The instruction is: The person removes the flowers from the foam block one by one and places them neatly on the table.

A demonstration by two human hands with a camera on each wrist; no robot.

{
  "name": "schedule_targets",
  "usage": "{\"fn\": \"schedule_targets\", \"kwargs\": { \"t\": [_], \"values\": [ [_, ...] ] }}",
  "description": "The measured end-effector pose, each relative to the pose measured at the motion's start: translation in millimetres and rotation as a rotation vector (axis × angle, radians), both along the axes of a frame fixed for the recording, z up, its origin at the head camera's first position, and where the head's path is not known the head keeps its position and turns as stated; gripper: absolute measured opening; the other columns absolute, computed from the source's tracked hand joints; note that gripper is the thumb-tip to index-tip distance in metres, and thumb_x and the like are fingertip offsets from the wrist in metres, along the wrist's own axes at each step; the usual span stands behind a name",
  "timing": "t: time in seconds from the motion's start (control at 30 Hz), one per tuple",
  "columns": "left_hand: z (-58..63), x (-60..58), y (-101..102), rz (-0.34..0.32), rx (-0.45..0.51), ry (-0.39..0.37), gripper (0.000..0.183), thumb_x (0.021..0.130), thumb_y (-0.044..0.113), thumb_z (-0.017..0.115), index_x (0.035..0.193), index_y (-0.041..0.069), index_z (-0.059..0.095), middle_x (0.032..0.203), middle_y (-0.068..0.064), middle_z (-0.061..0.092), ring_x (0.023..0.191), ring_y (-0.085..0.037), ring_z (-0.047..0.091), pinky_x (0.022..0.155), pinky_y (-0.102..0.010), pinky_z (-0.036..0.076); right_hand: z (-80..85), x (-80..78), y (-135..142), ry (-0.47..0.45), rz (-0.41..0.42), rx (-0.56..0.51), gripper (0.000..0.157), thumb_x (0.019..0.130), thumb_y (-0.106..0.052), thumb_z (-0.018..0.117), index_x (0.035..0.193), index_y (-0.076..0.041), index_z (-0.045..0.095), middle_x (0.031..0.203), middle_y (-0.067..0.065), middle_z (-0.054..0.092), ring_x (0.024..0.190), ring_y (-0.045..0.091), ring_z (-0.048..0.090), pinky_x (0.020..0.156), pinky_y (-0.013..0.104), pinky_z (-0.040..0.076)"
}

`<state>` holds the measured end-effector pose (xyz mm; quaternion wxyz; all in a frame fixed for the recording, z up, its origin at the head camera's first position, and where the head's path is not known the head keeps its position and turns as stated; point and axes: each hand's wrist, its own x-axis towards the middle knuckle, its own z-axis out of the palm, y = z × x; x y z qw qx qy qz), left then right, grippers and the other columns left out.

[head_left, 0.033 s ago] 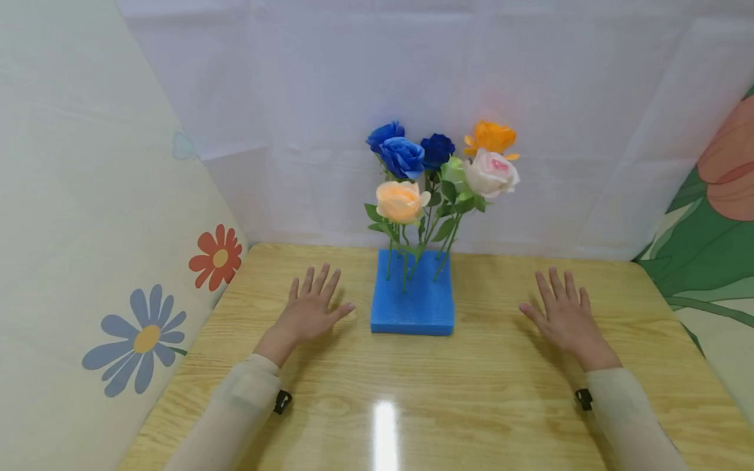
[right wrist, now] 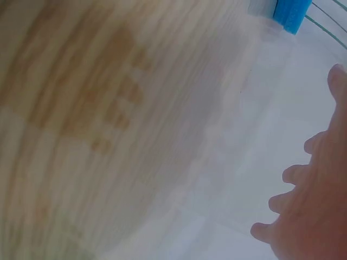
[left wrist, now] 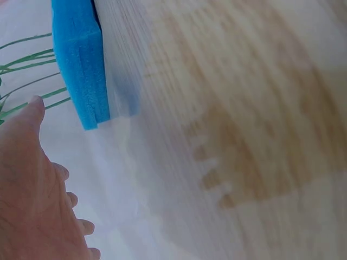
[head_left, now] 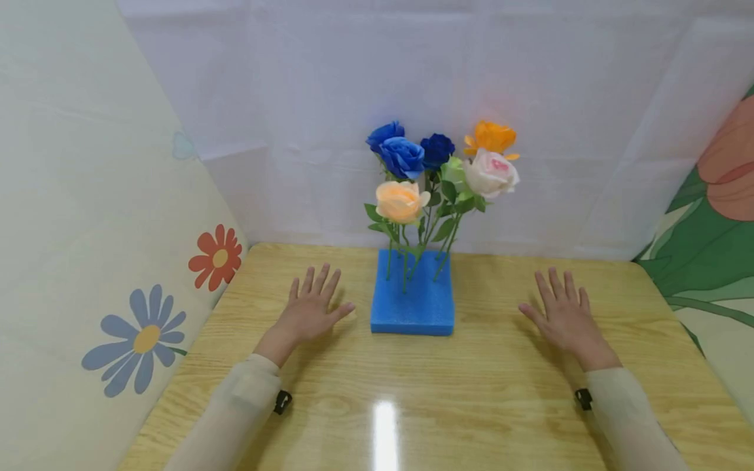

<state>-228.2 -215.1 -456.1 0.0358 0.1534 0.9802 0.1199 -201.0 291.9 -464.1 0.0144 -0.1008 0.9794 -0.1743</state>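
The person wears 2 long, plain cream sleeves. The left sleeve [head_left: 226, 409] gathers in loose folds near its cuff; the right sleeve [head_left: 627, 409] looks smoother. Both end at the wrist, with the left hand [head_left: 309, 314] and right hand [head_left: 567, 322] bare, 4 fingers and 1 thumb each. 1 small black clip [head_left: 283, 401] shows beside the left cuff, 1 similar black piece [head_left: 584, 399] beside the right, details too small to read.
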Motion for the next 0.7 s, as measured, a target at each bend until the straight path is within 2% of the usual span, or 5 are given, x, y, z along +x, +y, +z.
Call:
{"fn": "schedule_targets", "kwargs": {
  "t": [0.3, 0.7],
  "values": [
    [1.0, 2.3, 1, -0.008, -0.015, 0.008, 0.089, 0.101, 0.068, 0.037, 0.164, 0.012, 0.011, 0.17, -0.014, -0.003, 0.154, -0.046, -0.003, 0.118, -0.067, -0.005, -0.6, 2.0, -3, 0.015, 0.008, -0.006, 0.088, 0.105, -0.06, 0.038, 0.163, -0.004, 0.004, 0.166, 0.027, -0.008, 0.15, 0.05, -0.014, 0.112, 0.075, -0.004],
    [6.7, 7.9, 14, -0.041, -0.025, 0.031, 0.086, 0.102, 0.066, 0.038, 0.164, 0.012, 0.013, 0.17, -0.013, -0.002, 0.154, -0.044, -0.005, 0.119, -0.066, -0.002, 1.0, 10.7, -11, 0.044, 0.017, -0.028, 0.087, 0.105, -0.058, 0.04, 0.163, -0.008, 0.0, 0.167, 0.024, -0.009, 0.151, 0.048, -0.016, 0.113, 0.074, -0.004]
  ]
}}
